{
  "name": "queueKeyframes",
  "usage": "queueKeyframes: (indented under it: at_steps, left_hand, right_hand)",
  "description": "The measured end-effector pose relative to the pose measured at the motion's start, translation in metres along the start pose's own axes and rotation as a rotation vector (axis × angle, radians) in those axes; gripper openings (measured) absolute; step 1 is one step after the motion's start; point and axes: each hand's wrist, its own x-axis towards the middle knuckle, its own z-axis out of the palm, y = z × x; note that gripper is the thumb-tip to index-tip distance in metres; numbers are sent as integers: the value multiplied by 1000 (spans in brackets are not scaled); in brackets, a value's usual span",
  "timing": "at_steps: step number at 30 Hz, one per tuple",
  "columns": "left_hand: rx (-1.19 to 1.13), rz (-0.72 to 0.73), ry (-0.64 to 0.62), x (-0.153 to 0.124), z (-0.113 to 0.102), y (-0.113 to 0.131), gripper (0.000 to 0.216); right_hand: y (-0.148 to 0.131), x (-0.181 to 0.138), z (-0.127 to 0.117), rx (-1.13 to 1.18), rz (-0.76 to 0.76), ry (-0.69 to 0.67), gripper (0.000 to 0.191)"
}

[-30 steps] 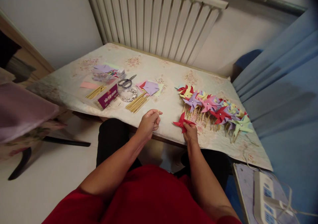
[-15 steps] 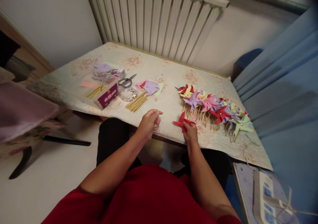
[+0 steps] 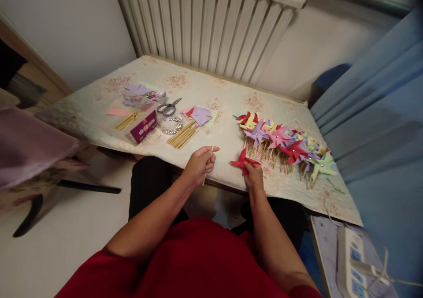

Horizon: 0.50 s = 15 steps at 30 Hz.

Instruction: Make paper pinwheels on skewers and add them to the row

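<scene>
My left hand (image 3: 200, 165) is closed around a thin wooden stick (image 3: 204, 180), whose ends show above the index finger and below the palm. Between thumb and fingers, my right hand (image 3: 254, 177) pinches a red paper pinwheel (image 3: 243, 161) just over the table's front edge; no stick shows on it. Beyond my left hand lies a bundle of wooden sticks (image 3: 183, 136). Behind that are cut paper sheets (image 3: 201, 116) in lilac, pink and green, and a round clear dish (image 3: 169, 124) of small shiny pins. Finished pinwheels (image 3: 279, 136) on sticks lie in a group past my right hand.
Scissors (image 3: 168, 107) lie behind the dish. A clear box with a purple label (image 3: 143, 129) stands at left, with more sticks (image 3: 127, 121) by it. A power strip (image 3: 351, 261) with cables sits at lower right, beside a blue curtain (image 3: 386, 113). A radiator (image 3: 211, 29) lines the wall.
The stick in my left hand has turned or slid so that more of it shows, its lower end now visible below the palm. My right hand and the red pinwheel have stayed in place.
</scene>
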Motion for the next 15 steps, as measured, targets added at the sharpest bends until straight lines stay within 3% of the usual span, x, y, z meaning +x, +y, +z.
queueKeyframes:
  at_steps: [15]
  left_hand:
    - [15, -35, -36, -4, 4, 2, 18]
  right_hand:
    - [1, 0, -1, 18, 20, 12, 19]
